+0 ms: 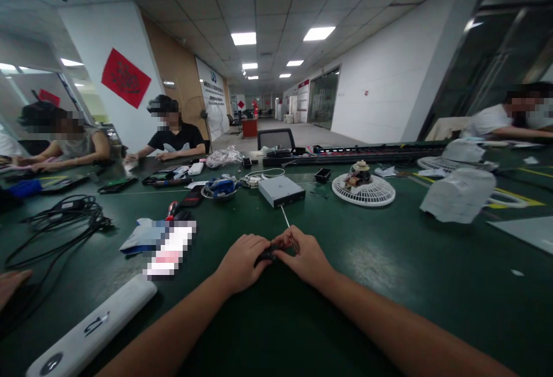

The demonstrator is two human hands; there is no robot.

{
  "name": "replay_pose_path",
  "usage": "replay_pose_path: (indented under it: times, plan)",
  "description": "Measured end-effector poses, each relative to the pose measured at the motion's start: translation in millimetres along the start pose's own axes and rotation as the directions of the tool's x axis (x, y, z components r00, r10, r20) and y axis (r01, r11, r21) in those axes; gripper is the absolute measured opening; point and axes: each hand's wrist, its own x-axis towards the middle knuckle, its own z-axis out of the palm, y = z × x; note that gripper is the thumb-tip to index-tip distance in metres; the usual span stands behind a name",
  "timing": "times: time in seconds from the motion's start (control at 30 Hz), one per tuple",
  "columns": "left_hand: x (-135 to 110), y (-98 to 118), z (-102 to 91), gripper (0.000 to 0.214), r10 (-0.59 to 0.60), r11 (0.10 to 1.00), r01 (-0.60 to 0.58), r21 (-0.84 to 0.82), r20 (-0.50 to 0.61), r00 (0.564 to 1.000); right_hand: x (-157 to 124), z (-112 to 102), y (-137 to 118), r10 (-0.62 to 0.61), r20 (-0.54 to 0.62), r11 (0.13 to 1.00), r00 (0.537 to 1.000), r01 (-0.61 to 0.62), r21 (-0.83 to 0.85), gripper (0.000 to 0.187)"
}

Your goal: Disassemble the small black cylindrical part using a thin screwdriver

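Left grip point(242, 260) holds a black piece point(265, 255); right grip point(307, 256) pinches it.

Fingers of the left hand point(245, 259) and right hand point(307, 256) cover most of a small dark piece point(266, 255), too little of it showing to name; the near end of a thin white rod point(285, 215) is hidden behind the right hand. Coarse squares mask a bright screen point(173, 248); the left edge cuts off another person's hand point(12, 286), the right edge a pale panel point(531, 230); the wall sign's point(212, 97) smaller lettering is illegible.
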Motion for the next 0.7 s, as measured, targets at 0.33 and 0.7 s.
replay_pose_path:
  times: [0.33, 0.7]
  plan:
    - [-2.5, -7.5, 9.3, 0.033, -0.181, 0.98, 0.186, 0.075, -0.069, 0.981, 5.3, 4.2, 12.0, 0.014, -0.005, 0.987, 1.0, -0.015, -0.16, 0.025]
    - [-99.5, 75.4, -15.1, 0.059, -0.196, 0.956, 0.258, 0.143, -0.347, 0.917, 4.7, 3.6, 18.2, 0.123, 0.043, 0.92, 0.991, -0.098, -0.379, 0.018]
